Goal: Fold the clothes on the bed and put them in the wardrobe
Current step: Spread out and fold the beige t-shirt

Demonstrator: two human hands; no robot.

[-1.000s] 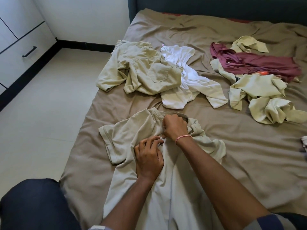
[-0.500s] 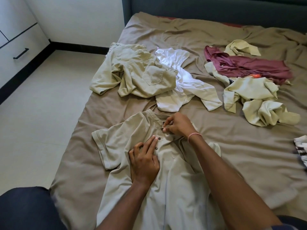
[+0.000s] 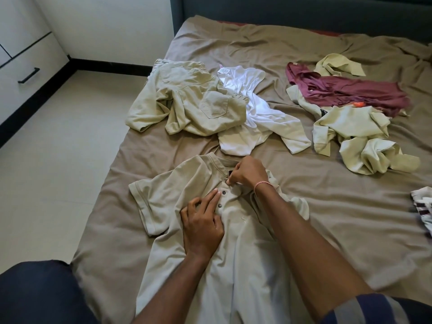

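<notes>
We find the beige polo shirt (image 3: 163, 199) spread face up on the near part of the bed (image 3: 350, 206), collar away from us. The right grip (image 3: 247, 174) pinches its placket at the top button, just under the collar. The left grip (image 3: 201, 223) lies released, fingers straight, pressing the chest beside the lower buttons. Farther up the bed lie a khaki garment (image 3: 187, 101), a white shirt (image 3: 254, 113) touching it, and, well apart to the right, a maroon garment (image 3: 350, 92) among pale yellow ones.

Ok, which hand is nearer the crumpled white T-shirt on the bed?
Right. The right hand pinches the beige polo shirt at its placket, close to the white T-shirt; the left hand rests lower on its chest, farther away.
</notes>
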